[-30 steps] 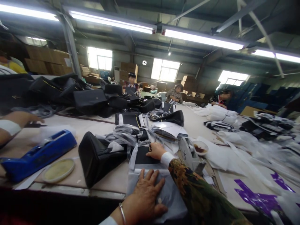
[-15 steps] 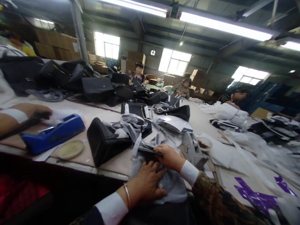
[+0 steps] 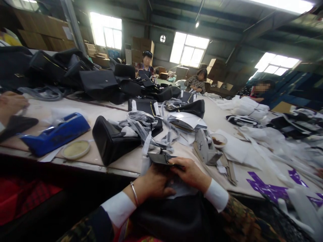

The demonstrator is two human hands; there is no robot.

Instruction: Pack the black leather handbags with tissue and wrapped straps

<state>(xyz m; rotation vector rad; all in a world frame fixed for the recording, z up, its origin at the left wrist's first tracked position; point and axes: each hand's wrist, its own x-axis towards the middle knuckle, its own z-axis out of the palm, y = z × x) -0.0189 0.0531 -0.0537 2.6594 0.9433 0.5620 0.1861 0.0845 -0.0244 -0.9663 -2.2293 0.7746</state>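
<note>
A black handbag (image 3: 174,215) lies in front of me at the table's edge, with pale translucent wrapping (image 3: 185,189) at its mouth. My right hand (image 3: 191,172) is closed on the bag's upper black edge, thumb and fingers pinching it. My left hand (image 3: 155,183) reaches into the mouth of the bag. Its thumb lies stretched out over the wrapping, while the other fingers are largely hidden beneath the black flap (image 3: 159,158). Just beyond stands another black handbag (image 3: 114,143), its handles wrapped in translucent strips (image 3: 138,126).
To the left are a blue tape dispenser (image 3: 57,134) and a round shallow dish (image 3: 76,149). A grey tape dispenser (image 3: 207,148), a small bowl (image 3: 219,140) and purple plastic (image 3: 267,188) lie right. Black bags (image 3: 98,84) pile up behind. A co-worker's hand (image 3: 12,104) is far left.
My left hand has slid from lying spread on the wrapping to deeper under the flap. The black edge in my right hand is more raised. The view has tilted down; the co-worker's hand has shifted left.
</note>
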